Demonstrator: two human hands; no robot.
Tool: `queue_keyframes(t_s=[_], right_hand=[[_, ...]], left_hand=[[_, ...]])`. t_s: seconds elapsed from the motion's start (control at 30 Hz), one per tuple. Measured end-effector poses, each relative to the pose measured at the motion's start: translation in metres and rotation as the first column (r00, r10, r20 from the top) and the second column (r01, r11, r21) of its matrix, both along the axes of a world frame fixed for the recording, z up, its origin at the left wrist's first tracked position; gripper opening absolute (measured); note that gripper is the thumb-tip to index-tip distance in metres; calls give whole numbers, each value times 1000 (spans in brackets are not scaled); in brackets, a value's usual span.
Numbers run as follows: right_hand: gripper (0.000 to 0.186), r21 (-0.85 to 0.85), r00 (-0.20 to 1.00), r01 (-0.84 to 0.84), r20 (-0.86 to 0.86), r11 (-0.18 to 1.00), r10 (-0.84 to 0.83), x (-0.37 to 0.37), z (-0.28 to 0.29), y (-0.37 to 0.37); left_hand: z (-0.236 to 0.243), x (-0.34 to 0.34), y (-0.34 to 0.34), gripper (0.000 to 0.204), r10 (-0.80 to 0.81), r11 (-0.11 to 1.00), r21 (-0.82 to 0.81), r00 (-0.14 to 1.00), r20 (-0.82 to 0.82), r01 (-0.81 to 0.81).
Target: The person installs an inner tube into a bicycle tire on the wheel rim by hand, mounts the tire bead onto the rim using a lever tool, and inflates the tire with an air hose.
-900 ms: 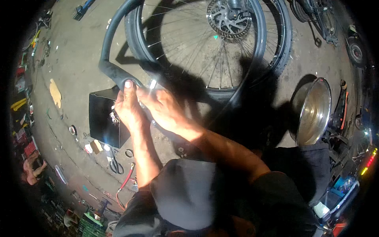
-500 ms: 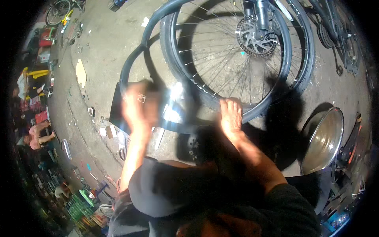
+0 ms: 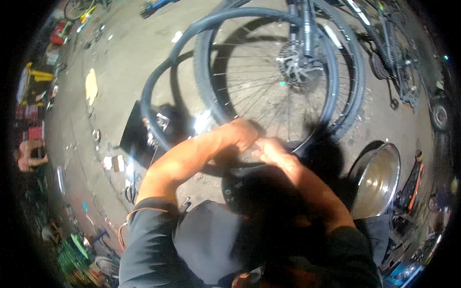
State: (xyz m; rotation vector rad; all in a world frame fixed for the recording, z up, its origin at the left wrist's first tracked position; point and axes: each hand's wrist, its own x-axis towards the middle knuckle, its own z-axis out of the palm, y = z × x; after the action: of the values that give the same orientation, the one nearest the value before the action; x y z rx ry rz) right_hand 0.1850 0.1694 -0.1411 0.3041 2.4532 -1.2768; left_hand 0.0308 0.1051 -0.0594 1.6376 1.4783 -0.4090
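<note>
The inner tube (image 3: 185, 39) forms a loose loop; it overlaps the front bicycle wheel (image 3: 205, 72) and passes above the black box (image 3: 130, 128). Left hand (image 3: 244, 133) and right hand (image 3: 274, 151) meet near the loop's lower stretch, fingers curled; whether either one grips the tube cannot be determined. Box: located on the floor (image 3: 129, 62), left of the wheel; small shiny items, not identifiable, show at its opening. Metal basin (image 3: 377, 185): located on the floor to the right; inner surface reflective; liquid content cannot be determined.
</note>
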Motion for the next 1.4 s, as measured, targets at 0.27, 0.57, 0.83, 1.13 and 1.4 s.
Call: queue_keyframes(t_s=[0.27,0.57,0.83,1.13,1.4], right_hand=[[15,-197,995,-71,50,978,83,0,27,16],[15,11,988,-152,34,988,152,7,2,21],[34,230,981,-181,115,956,158,27,-1,30],[28,171,969,74,219,983,-111,-24,30,-15],[28,-343,992,55,127,938,-11,-77,38,-19]], left_hand=[[6,-16,-6,22,-3,995,-98,998,-69,-4],[-28,-38,-22,23,-71,996,-64,978,-197,60],[-23,15,-18,17,-25,988,154,998,-56,34],[-24,-3,-22,19,24,998,62,996,-88,-19],[-14,-75,-38,16,11,998,64,976,-217,3]])
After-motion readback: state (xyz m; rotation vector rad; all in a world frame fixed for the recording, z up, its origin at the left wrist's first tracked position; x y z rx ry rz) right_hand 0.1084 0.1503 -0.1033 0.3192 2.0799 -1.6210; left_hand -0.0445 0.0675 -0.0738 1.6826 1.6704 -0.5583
